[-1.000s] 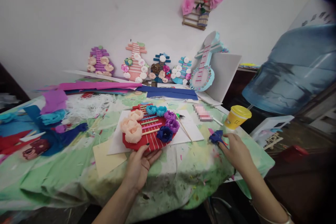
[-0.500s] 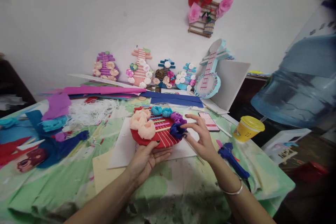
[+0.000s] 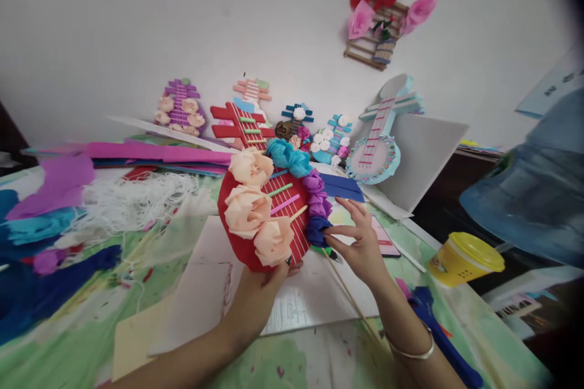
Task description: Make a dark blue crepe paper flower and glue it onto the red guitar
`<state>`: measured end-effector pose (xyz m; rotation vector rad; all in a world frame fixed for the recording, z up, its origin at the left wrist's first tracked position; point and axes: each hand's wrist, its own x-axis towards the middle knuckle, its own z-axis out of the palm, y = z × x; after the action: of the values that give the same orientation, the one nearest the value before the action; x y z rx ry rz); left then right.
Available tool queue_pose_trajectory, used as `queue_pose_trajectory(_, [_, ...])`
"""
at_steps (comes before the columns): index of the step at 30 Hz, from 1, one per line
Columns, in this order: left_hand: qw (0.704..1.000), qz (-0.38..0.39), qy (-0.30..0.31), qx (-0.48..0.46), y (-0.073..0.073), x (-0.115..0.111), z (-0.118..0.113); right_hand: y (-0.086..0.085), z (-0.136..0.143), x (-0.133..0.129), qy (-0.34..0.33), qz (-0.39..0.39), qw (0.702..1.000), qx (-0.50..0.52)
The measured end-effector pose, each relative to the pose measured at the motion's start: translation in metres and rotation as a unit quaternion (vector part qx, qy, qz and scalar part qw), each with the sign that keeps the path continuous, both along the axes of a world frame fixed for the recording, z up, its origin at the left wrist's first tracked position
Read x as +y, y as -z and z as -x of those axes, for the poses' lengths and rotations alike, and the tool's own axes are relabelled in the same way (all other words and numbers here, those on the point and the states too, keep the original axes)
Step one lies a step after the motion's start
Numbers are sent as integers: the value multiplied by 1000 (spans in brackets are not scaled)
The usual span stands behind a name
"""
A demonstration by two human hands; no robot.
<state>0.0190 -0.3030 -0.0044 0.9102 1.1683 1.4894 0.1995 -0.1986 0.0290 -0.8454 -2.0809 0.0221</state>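
My left hand [image 3: 262, 292] grips the lower edge of a red toy lute [image 3: 241, 243], holding it tilted up with its front toward me. White strings and coloured sticks cross its face. Peach paper flowers [image 3: 249, 211] line its left side; light blue flowers [image 3: 288, 157] and purple flowers [image 3: 317, 193] run down the right. At the lower right edge, my right hand [image 3: 358, 243] pinches a dark blue paper flower [image 3: 318, 231] between thumb and index finger, its other fingers stretched out. The left fingers behind the lute are mostly hidden.
Below lies a white board [image 3: 296, 310] with a thin stick [image 3: 351, 295]. A blue glue gun [image 3: 440, 331], yellow tub [image 3: 465, 258] and phone [image 3: 387, 240] are at right. White string [image 3: 137, 203] and crepe paper [image 3: 50, 185] lie left; finished lutes [image 3: 180, 106] stand behind.
The lute has been raised and tipped upright, so its red neck with pegs now shows. My right hand stays at the dark blue flower. The view has shifted slightly.
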Motion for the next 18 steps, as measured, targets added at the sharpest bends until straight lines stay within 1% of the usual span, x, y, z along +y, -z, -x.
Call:
queue_pose_trajectory(3, [999, 0, 0, 42, 7, -4, 2, 4, 0, -5, 15, -29, 999, -7])
queue_pose_trajectory(6, [999, -10, -12, 52, 11, -6, 4, 5, 1, -9, 20, -41, 999, -11])
queue_pose_trajectory(10, [1000, -3, -14, -15, 11, -7, 3, 7, 4, -13, 13, -38, 999, -21])
queue_pose_trajectory(13, [998, 1, -15, -69, 11, -8, 2, 10, 9, -16, 18, -59, 998, -15])
queue_pose_trajectory(15, [996, 4, -19, -89, 12, -9, 2, 11, 11, -18, 27, -80, 996, -13])
queue_pose_trajectory(18, [995, 4, -21, -93, 13, -11, 3, 12, 14, -19, 42, -105, 994, -7])
